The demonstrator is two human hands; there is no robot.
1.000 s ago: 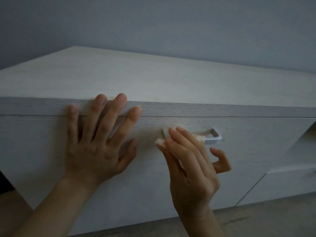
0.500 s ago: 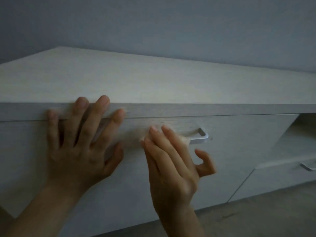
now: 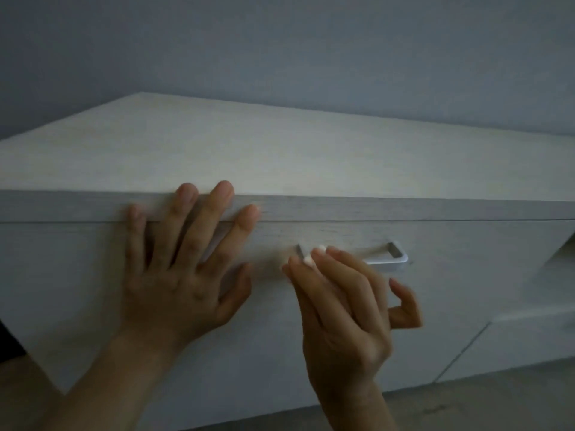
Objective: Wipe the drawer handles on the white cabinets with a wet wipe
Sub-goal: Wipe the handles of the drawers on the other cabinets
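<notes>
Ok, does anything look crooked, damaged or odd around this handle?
Nothing stands out. The drawer handle sits straight on the drawer front, the left hand lies flat beside it, and the right hand holds the wet wipe at the handle's left end.

Left hand (image 3: 177, 284) is laid flat on the drawer front (image 3: 466, 290), fingertips over the front edge of the cabinet top (image 3: 280, 157). Right hand (image 3: 345, 315) is placed just right of it, wet wipe (image 3: 311, 256) held at its fingertips against the left end of the handle (image 3: 389, 259). Wall (image 3: 280, 51) is seen behind, floor (image 3: 497, 405) below.
</notes>
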